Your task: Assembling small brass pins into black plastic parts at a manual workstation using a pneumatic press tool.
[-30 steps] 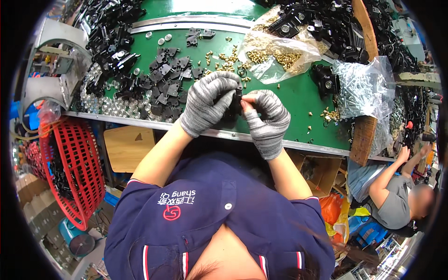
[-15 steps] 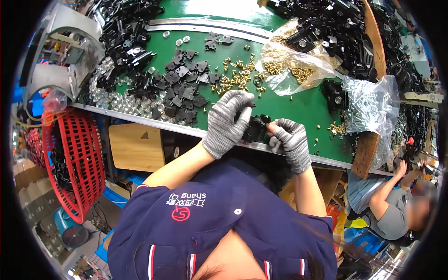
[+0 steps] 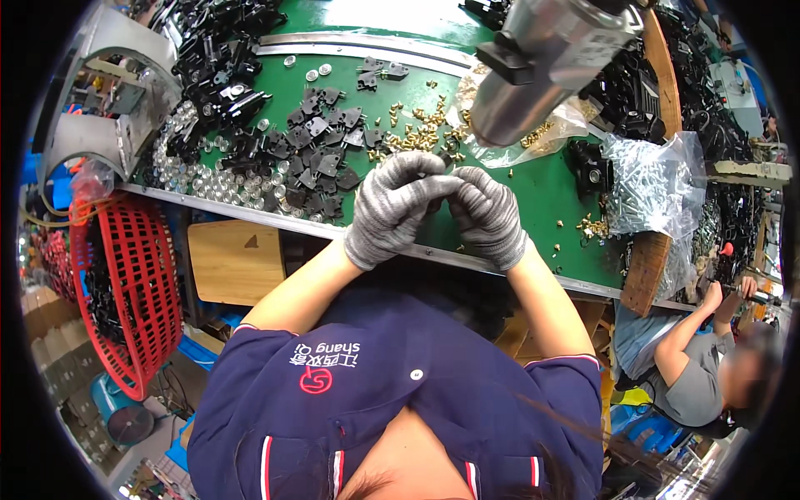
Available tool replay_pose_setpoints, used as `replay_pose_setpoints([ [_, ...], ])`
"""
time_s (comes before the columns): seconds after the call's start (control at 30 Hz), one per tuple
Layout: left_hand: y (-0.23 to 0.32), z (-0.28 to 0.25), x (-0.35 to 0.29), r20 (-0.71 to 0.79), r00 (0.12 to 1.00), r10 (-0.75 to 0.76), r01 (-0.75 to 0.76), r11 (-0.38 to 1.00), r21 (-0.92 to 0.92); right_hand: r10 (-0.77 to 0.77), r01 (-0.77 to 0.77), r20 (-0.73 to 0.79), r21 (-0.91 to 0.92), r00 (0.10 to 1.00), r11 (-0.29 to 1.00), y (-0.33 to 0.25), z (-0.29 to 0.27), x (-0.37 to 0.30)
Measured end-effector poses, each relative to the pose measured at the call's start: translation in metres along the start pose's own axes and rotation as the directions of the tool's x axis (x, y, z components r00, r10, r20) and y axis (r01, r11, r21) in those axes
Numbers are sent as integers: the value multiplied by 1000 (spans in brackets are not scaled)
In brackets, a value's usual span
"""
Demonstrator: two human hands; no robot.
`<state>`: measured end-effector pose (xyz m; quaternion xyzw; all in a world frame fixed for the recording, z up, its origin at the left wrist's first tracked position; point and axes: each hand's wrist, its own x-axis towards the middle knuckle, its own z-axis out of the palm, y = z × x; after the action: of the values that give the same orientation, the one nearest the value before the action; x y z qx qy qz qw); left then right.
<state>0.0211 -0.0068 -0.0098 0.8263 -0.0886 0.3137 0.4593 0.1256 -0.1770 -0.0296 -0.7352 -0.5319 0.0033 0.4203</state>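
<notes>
My left hand (image 3: pixel 390 208) and my right hand (image 3: pixel 487 215), both in grey knit gloves, meet over the front of the green bench. Their fingers are curled together, closed around a black part (image 3: pixel 451 157). Only a dark bit of it peeks out past the fingertips; the gloves hide the rest. Just beyond the hands lie loose brass screws (image 3: pixel 425 129). A heap of flat black plastic pieces (image 3: pixel 321 146) is to the left of them. Above and right of my hands hangs a silver cylindrical tool (image 3: pixel 529 83) with a black lever, covering part of the screw bag.
Clear round pieces (image 3: pixel 242 187) spread along the bench's left front. A clear bag of silver screws (image 3: pixel 654 187) sits at right beside a wooden strip (image 3: pixel 646 275). A red basket (image 3: pixel 137 292) stands at lower left. Another person (image 3: pixel 696 367) works at far right.
My hands have come together, the right one moving up and left, and now hide the black assembly that showed between them. The silver tool has come into view at upper right.
</notes>
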Motion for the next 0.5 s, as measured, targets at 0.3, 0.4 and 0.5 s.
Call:
replay_pose_setpoints([
  [0.3,-12,-16,7,-54,988,-144,141,989,-52,144,-143,-144,18,979,990,-6,-3,-1],
  [0.4,-18,-22,18,46,985,-164,166,985,-44,349,-326,-119,179,929,928,-40,-5,0],
  [0.5,-21,-26,29,244,963,-116,105,993,55,259,-253,-139,64,956,965,-49,4,1],
])
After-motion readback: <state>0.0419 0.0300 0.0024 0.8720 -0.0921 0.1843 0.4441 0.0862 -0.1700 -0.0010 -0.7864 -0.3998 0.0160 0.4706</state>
